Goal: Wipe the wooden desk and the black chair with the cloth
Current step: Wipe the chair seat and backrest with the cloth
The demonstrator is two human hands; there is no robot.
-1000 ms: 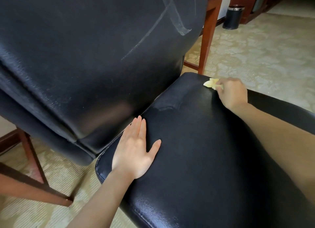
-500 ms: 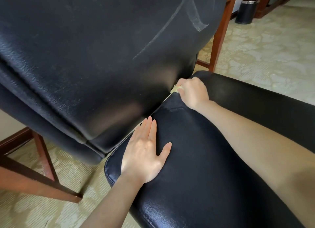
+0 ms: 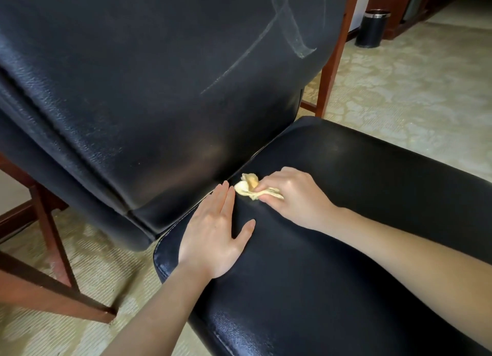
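Mid-frame, the right hand [image 3: 295, 196] pinched the crumpled yellow cloth [image 3: 247, 186] against the black leather chair seat [image 3: 346, 249], beside the crease [image 3: 239, 169] running lower left to upper right, while the left hand [image 3: 213, 238] lay flat, fingers straight, fingertips just left of the cloth.
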